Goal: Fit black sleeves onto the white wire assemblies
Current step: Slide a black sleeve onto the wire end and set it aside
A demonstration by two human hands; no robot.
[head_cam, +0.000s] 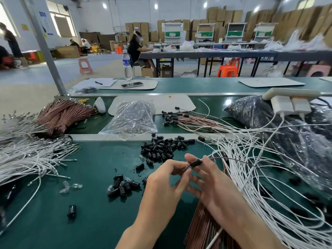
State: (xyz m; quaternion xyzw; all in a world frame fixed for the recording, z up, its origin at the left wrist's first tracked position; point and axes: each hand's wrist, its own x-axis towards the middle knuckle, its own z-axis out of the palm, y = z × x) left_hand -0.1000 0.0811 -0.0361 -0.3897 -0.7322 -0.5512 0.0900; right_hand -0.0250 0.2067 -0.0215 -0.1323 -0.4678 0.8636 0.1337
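Observation:
Both hands meet above the green bench [93,221]. My right hand [213,184] pinches a black sleeve [196,162] that sits on a wire running off to the right. My left hand [167,182] pinches a small clear bulb end [186,167] at the sleeve's mouth. Loose black sleeves lie in a pile [161,150] just beyond the hands and in a smaller cluster [122,186] to the left. White wire assemblies [260,177] spread over the right side, and another white bundle [23,155] lies at the left.
Brown wire bundles [61,114] lie at the back left and more brown wires [203,229] under my right forearm. A clear bag of parts [131,117], a dark bag [265,119], a power strip [289,99] and clear bulbs [71,186] are around. A water bottle [127,64] stands beyond.

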